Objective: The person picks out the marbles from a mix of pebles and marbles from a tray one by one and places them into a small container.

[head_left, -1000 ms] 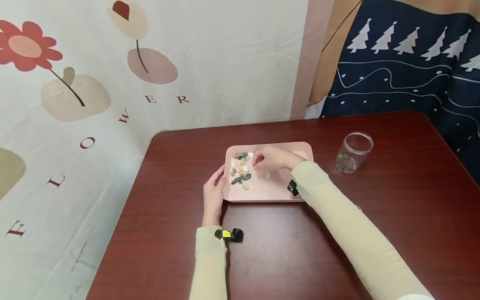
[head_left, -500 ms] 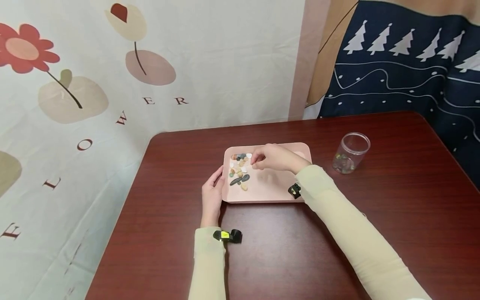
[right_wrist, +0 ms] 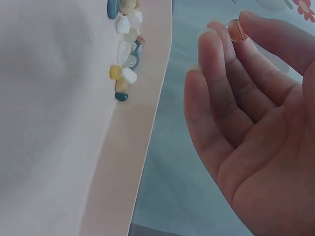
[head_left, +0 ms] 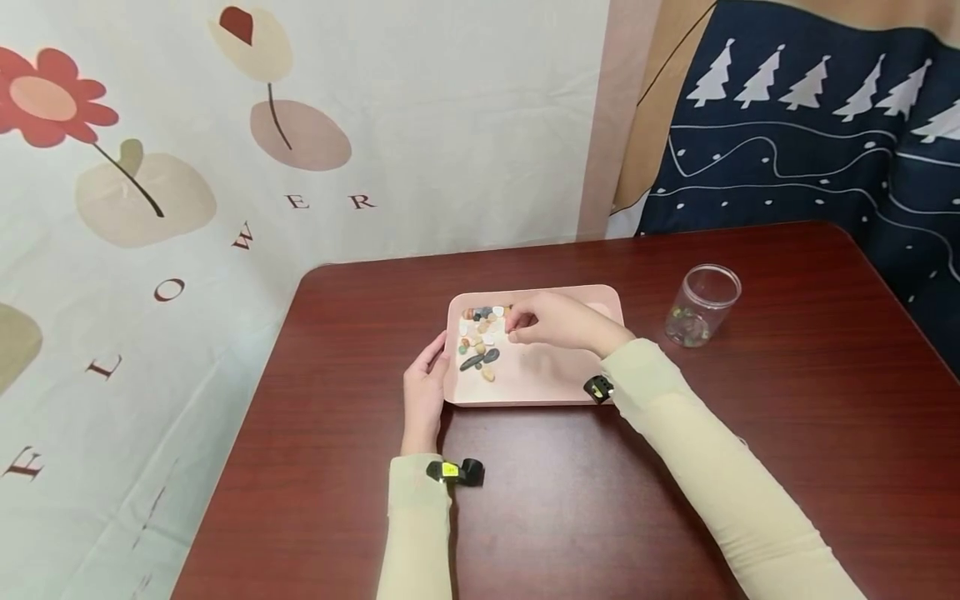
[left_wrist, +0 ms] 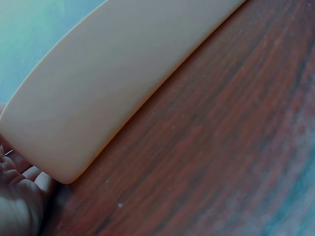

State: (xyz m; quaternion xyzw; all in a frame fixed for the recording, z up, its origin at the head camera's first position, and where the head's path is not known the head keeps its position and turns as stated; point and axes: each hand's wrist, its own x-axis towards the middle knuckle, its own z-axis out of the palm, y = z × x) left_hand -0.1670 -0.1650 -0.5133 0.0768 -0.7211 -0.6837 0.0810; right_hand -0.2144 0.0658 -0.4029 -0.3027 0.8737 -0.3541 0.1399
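A pink tray (head_left: 547, 385) lies on the table with several small coloured pebbles (head_left: 481, 348) gathered along its left side. My left hand (head_left: 424, 396) grips the tray's left edge, thumb at the rim; in the left wrist view the tray's side wall (left_wrist: 98, 93) hides part of that hand. Over the tray, my right hand (head_left: 558, 321) pinches a clear marble (right_wrist: 237, 30) with an orange swirl between thumb and fingertips. That marble is hard to make out in the head view. Pebbles (right_wrist: 125, 59) also show beside the hand in the right wrist view.
To the right of the tray stands a clear cup (head_left: 702, 306) with several small greenish pieces at its bottom. The dark red-brown table (head_left: 540, 500) reaches back to a printed cloth (head_left: 450, 125) and a navy tree-patterned cloth (head_left: 787, 150).
My right hand has shifted slightly to the right and toward me over the last half second. The left hand stays on the tray's edge; the cup has not moved.
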